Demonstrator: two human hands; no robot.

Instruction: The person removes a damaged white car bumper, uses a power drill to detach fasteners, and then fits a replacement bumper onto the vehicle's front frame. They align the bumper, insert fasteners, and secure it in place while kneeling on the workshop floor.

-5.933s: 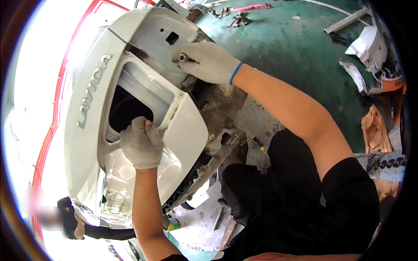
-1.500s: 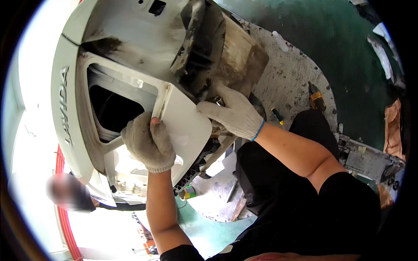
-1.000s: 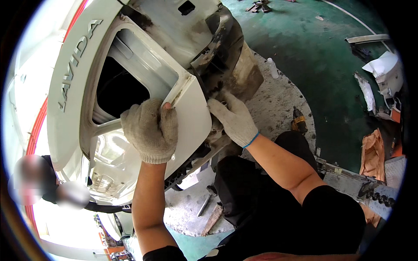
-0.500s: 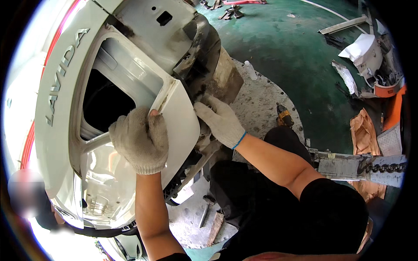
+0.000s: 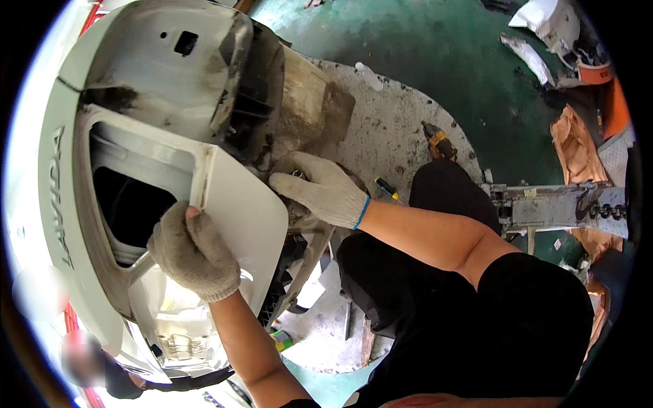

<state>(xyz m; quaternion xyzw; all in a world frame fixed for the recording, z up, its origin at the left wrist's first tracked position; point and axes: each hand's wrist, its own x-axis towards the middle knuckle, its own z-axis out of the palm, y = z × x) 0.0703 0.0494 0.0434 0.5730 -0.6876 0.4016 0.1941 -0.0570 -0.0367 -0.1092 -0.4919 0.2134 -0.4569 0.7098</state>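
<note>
A white car's rear end fills the left side, with a white body panel (image 5: 248, 187) beside the lamp opening (image 5: 129, 204). My left hand (image 5: 194, 251), in a grey knit glove, is curled over the panel's inner edge, and a bare thumb tip presses on it. At the panel's outer edge, my right hand (image 5: 323, 190), in a pale glove with a blue cuff, is closed by the dirty inner bodywork. A small round metal thing (image 5: 299, 175) shows between its thumb and fingers; its kind is unclear. The fingertips of both hands are partly hidden.
A power drill (image 5: 439, 141), a screwdriver (image 5: 387, 189) and a clear bottle (image 5: 369, 76) lie on the speckled round floor plate (image 5: 408, 102). A steel beam with a chain (image 5: 544, 207) reaches in from the right. Damaged car parts (image 5: 558, 34) lie farther off. Another person is at lower left.
The view has shifted, bringing the screwdriver into sight. Both hands stay at the panel; the right hand's fingers now curl more around the small round metal thing.
</note>
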